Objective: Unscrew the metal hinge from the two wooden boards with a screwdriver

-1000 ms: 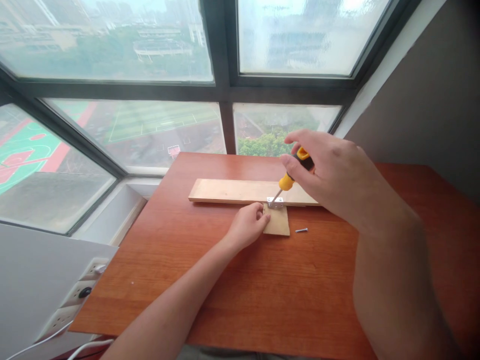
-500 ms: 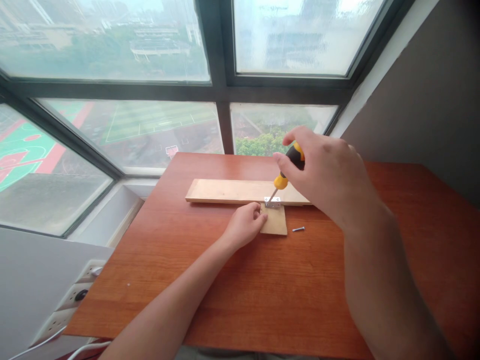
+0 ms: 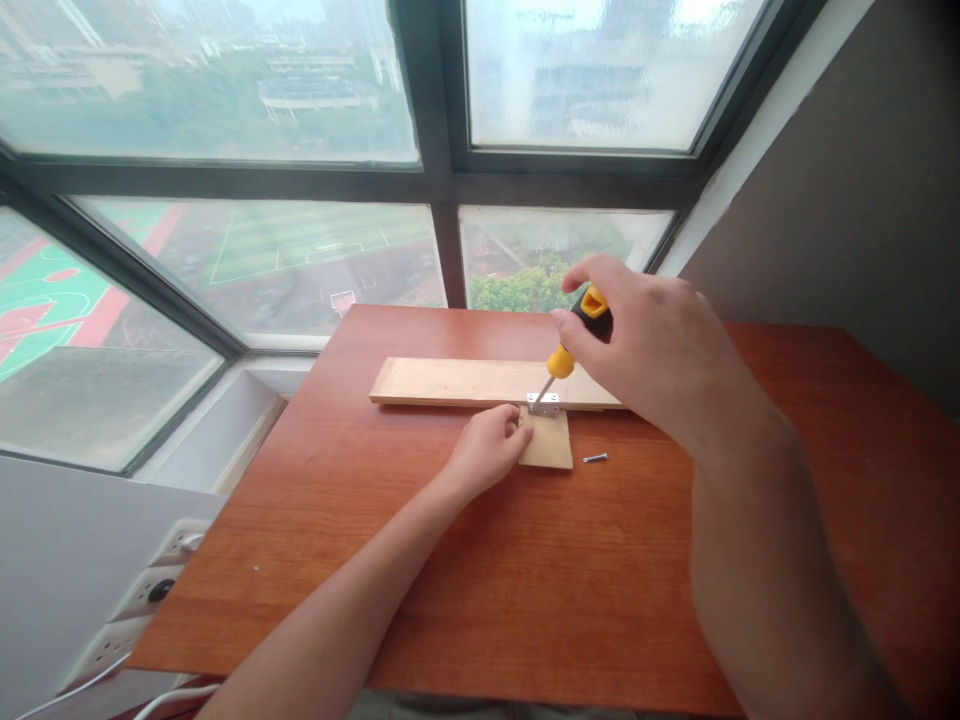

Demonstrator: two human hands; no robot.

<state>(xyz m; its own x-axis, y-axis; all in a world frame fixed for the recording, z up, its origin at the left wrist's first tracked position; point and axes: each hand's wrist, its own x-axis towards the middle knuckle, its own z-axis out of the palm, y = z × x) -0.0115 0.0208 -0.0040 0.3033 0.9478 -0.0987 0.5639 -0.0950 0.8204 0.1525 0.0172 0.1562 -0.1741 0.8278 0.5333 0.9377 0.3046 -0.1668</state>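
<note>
Turning end of tool set to metal, a right hand (image 3: 652, 345) is wrapped around the black-and-yellow handle of a screwdriver (image 3: 561, 361) above a reddish-brown desk (image 3: 465, 600) beside a window. The thumb and forefinger lie along the handle, whose upper part is partly covered by the palm, and the shaft slants down and to the left.

The tip meets a small silver hinge (image 3: 553, 407), which sits where a long pale board (image 3: 457, 380) and a small board (image 3: 547, 447) come together. Whether the tip is seated in a screw head is too small to tell. The hinge lies below and to the left of the right hand and just beyond the fingers of the left hand (image 3: 487, 452).

The left hand is clamped on the small board at its left edge, thumb over the rim and fingers curled close to the hinge; the fingertips beneath are hidden. The two hands are apart, with the hinge between them.

The long board lies across the desk on the window side, its right end hidden behind the right hand. A loose screw (image 3: 595, 458) rests on the desk near the small board's right edge. Wall sockets (image 3: 154, 590) line the wall at lower left, and a sports court shows through the glass.
</note>
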